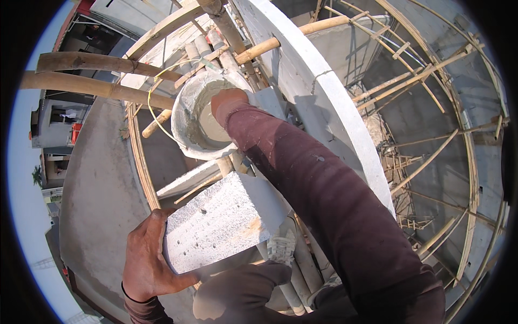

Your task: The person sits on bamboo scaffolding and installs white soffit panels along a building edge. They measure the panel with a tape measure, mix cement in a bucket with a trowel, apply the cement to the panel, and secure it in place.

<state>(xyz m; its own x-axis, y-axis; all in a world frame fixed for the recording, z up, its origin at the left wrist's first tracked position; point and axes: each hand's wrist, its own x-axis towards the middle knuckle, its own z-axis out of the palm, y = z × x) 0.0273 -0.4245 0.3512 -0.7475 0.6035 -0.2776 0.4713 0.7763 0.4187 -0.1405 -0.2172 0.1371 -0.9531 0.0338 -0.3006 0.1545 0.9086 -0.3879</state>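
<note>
My left hand (148, 259) grips a pale, pitted concrete block (210, 224) by its end, with the thumb below and the fingers at the upper edge. The block is tilted above my knee. My right hand (229, 105) reaches into a bucket (181, 116) of wet grey mortar (211, 121), just beyond the block. Its fingers are curled closed; whatever they hold is hidden by the hand and the maroon sleeve. Mortar coats the inner wall and rim of the bucket, and its yellow handle (151, 102) hangs out to the left.
A curved wall with a white top edge (337, 102) runs along my right. Bamboo poles (102, 89) form scaffolding ahead and left, and more bamboo (431, 151) lines the space beyond the wall. My shoe (281, 245) stands on poles, with gaps opening to lower levels.
</note>
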